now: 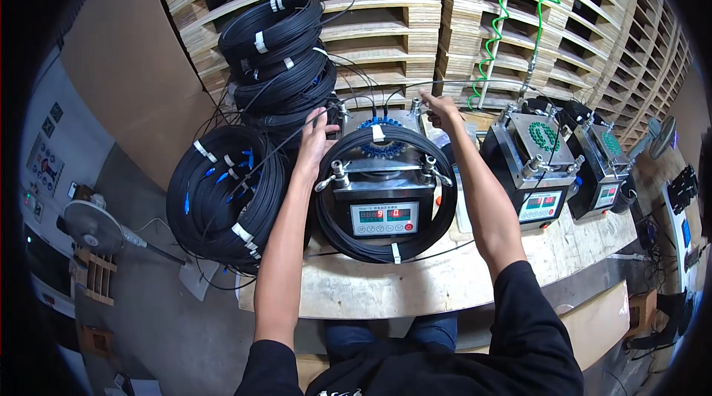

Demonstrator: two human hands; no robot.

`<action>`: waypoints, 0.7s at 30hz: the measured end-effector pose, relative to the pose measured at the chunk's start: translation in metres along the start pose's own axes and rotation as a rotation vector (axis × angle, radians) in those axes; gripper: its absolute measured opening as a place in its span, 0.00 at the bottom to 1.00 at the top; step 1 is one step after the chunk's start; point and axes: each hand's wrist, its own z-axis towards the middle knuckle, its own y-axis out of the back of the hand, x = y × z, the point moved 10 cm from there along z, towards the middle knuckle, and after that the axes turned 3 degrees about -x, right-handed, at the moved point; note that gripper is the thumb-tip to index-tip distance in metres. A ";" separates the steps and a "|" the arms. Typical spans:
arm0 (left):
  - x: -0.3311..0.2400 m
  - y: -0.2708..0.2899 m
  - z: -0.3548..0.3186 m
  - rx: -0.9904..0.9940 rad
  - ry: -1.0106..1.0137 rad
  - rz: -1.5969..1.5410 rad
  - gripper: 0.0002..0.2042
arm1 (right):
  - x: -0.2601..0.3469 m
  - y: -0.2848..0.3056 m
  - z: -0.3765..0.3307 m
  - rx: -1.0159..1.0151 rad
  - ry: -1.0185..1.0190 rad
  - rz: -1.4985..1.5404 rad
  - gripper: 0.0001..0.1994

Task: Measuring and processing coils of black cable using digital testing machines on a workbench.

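A wound coil of black cable (326,203) rests tilted against a metal machine, ringing its digital display panel (385,218). My left hand (317,140) is beside the coil's upper left, its fingers spread and stretched out; a loose black cable passes close to them. On the other side, my right hand (440,108) is raised near the machine's back right corner post, fingers apart. Another thin black cable (475,83) arches just above it; contact cannot be made out. Blue connectors (368,123) sit in a circle on the machine's top, partly hidden by the coil and its white tie.
Tall stacked coils of black cable (271,33) stand at the left, with another coil (182,196) holding blue-tipped ends in front. Two similar machines (540,136) (604,145) with green tops stand right on the wooden table (348,296). Wooden pallets (363,10) rise behind; green coiled hoses (498,18) hang down.
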 end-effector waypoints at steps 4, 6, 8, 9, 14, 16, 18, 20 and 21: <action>-0.001 0.005 -0.006 -0.016 0.006 0.037 0.32 | -0.014 -0.021 0.025 0.227 -0.054 0.215 0.17; -0.001 0.008 -0.005 -0.016 0.009 0.024 0.33 | -0.019 -0.028 0.021 0.332 -0.035 0.350 0.16; 0.000 0.004 -0.003 0.002 0.010 -0.007 0.34 | -0.017 -0.030 0.020 0.438 0.011 0.501 0.12; 0.001 0.004 -0.002 0.001 0.013 -0.008 0.34 | -0.019 -0.031 0.019 0.438 0.008 0.499 0.12; 0.003 0.012 0.000 -0.025 0.026 -0.014 0.30 | -0.021 -0.032 -0.003 0.358 0.141 0.745 0.13; 0.001 0.013 -0.002 -0.009 0.012 -0.014 0.32 | -0.016 -0.018 -0.011 0.142 0.245 0.621 0.17; 0.001 0.010 -0.001 -0.015 0.014 -0.012 0.32 | -0.003 -0.011 -0.005 0.088 0.344 0.507 0.17; 0.005 -0.004 -0.001 0.002 0.030 -0.031 0.31 | 0.009 0.011 -0.003 -0.043 0.539 0.257 0.15; 0.007 -0.002 0.002 0.000 0.011 -0.011 0.31 | 0.013 0.007 -0.006 -0.034 0.537 0.255 0.15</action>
